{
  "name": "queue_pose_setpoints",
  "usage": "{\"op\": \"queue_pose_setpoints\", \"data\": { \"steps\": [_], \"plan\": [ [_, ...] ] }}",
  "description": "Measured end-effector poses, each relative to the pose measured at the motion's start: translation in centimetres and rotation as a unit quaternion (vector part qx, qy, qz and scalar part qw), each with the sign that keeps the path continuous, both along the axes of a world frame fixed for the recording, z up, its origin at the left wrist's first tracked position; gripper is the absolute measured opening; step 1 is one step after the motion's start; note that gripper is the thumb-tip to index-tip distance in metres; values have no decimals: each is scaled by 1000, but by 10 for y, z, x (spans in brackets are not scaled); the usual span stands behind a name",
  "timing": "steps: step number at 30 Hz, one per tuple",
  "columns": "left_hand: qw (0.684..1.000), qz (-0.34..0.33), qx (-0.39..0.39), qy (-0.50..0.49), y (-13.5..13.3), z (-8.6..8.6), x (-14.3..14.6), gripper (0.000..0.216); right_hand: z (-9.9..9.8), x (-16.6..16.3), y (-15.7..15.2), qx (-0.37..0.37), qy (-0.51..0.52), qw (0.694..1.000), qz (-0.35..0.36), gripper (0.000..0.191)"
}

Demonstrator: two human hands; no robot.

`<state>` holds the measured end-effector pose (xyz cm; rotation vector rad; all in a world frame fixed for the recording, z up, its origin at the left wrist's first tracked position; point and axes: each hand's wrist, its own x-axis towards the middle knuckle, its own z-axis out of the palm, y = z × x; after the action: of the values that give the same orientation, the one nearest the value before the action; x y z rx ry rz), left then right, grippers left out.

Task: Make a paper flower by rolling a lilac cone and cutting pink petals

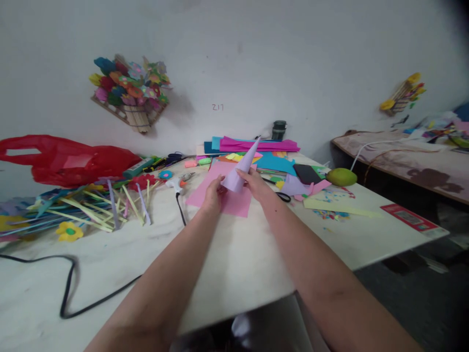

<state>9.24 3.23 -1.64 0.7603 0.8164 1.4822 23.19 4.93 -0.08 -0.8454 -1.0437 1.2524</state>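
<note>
While both hands hold the lilac paper cone (238,178) over the pink sheet (239,210), its tip leaning up and away to the right, good handling calls for light, even pressure. The left hand (213,194) has its grip closed on the left side of the wide end; the right hand (255,183) grips the opposite side, thumb laid on the outer face. Whether any fingers reach inside, or whether the cone touches the pink sheet, I cannot tell.

Rolled paper like this will probably spring loose if both sides slacken together, so one hand should hold firm whenever the other adjusts. The overlap is too blurred to make out; it is best found by touch and pressed flat along its length, with the point kept tight and the rim level. Squeezing hard would likely crease the wall.

The glue gun (174,184) lies just left of the pink sheet, so the left wrist should stay away from its nozzle, which may be hot. The black scissors (283,197) lie on the desk (238,264), right of the pink sheet, near the right forearm, which is better lifted than dragged.
</note>
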Motion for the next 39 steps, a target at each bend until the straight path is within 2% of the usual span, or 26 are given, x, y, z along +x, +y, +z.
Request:
{"op": "queue_pose_setpoints", "data": {
  "steps": [3,6,13,30,35,39],
  "plan": [
    [1000,20,-14,5,2,3,-4,33,-1,3,-3,42,-40,998,18,44],
    [999,27,10,20,4,3,-8,35,-1,5,-8,61,-77,993,62,39],
    [996,16,55,66,7,-8,-8,45,-1,11,-12,98,-134,974,157,41],
    [989,-29,97,112,5,-11,-5,46,2,18,-11,99,-212,948,215,48],
    [986,-53,106,114,2,-9,-4,53,0,19,-10,92,-229,942,228,58],
    [975,-78,133,162,1,-9,-5,60,0,20,-10,87,-241,931,259,66]
  ]
}}
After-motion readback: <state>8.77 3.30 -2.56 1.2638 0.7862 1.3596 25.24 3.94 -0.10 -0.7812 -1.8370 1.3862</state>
